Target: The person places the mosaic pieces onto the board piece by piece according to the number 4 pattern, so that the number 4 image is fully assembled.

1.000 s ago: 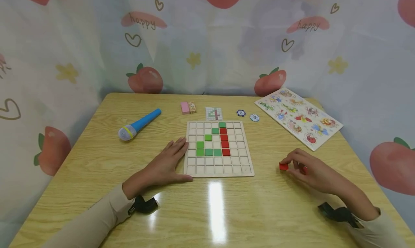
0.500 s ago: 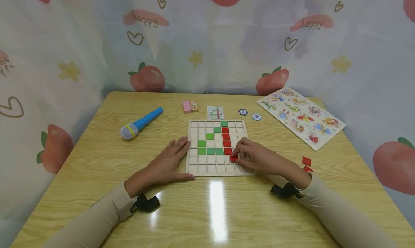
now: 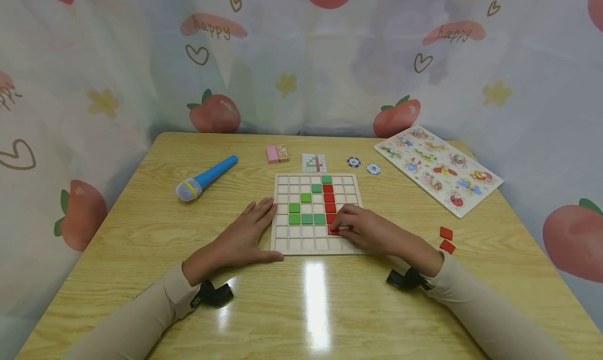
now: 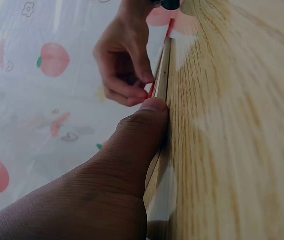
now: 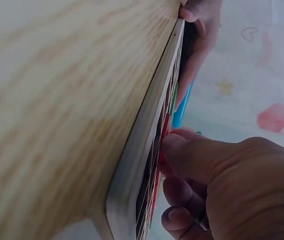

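Observation:
A wooden grid board (image 3: 294, 245) lies on the table, with green tiles (image 3: 306, 219) and a column of red tiles (image 3: 329, 198) set in its cells. My left hand (image 3: 237, 238) rests with fingers spread against the board's left edge, its thumb at the near corner. Over the lower right part of the board, my right hand (image 3: 372, 230) pinches a red square tile (image 3: 333, 231) between thumb and fingers, at the cell just below the red column. In the right wrist view the thumb (image 5: 182, 150) presses close to this tile, and the curled fingers partly cover it.
Two loose red tiles (image 3: 446, 239) lie right of the board. Behind it are a pattern card (image 3: 314, 162), poker chips (image 3: 354, 162) and a small pink box (image 3: 272, 154). A toy microphone (image 3: 207, 178) lies left, an animal puzzle board (image 3: 438, 169) at the back right.
My right hand has carried a red tile from the right side of the table to the board, then shifted slightly left into line with the red column. My left hand has stayed put.

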The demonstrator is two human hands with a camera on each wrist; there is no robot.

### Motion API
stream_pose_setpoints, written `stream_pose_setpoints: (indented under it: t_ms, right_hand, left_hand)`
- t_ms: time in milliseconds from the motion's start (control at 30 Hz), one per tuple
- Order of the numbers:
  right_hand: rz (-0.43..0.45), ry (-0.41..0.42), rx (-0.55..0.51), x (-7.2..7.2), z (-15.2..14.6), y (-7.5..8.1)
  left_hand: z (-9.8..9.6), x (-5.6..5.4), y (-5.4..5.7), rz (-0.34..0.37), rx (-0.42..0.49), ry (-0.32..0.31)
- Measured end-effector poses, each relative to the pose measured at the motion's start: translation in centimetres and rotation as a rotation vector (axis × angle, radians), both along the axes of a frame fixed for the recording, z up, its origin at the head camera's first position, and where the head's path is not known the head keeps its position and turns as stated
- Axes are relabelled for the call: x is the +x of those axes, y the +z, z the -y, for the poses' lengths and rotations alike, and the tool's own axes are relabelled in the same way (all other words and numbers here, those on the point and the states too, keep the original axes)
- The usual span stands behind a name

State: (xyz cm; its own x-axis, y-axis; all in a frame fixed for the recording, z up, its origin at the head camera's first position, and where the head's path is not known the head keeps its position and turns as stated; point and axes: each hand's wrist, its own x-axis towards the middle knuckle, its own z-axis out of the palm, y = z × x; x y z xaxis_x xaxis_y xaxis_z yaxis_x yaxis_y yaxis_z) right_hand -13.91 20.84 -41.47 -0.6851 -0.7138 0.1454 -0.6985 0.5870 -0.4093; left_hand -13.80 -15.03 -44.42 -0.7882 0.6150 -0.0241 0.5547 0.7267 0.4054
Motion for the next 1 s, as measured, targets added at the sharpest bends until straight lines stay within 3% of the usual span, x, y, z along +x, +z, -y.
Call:
stream_pose_setpoints:
  t_ms: [200,400,533,667,833,933,1000]
  right_hand:
    - [-0.074,0.057,-0.013,0.3,-0.8,0.0]
    - [0.015,0.108,0.033,0.7,-1.4,0.3]
    - [0.011,0.088,0.036,1.2,-2.6,0.4]
    - [-0.081,-0.045,-0.081,2.2,-6.2,1.4]
    - [-0.217,-0.308,-0.173,4.7,-13.3,2.3]
    - [-0.204,-0.438,-0.130,6.8,-17.1,1.8]
    - [-0.158,-0.479,-0.095,8.1,-18.8,1.3]
  left_hand:
    - [0.0,-0.3,0.0,0.003,-0.007,0.006]
    - [0.0,-0.5,0.0,0.009,0.012,0.000]
    - [-0.2,-0.6,-0.2,0.018,0.014,-0.002]
    - [-0.5,-0.6,-0.5,0.020,0.005,-0.004]
    - [-0.5,-0.4,-0.4,-0.001,-0.002,-0.005]
    - [-0.2,-0.2,-0.2,-0.013,-0.007,-0.005]
    - [0.0,-0.2,-0.1,-0.011,-0.017,0.008]
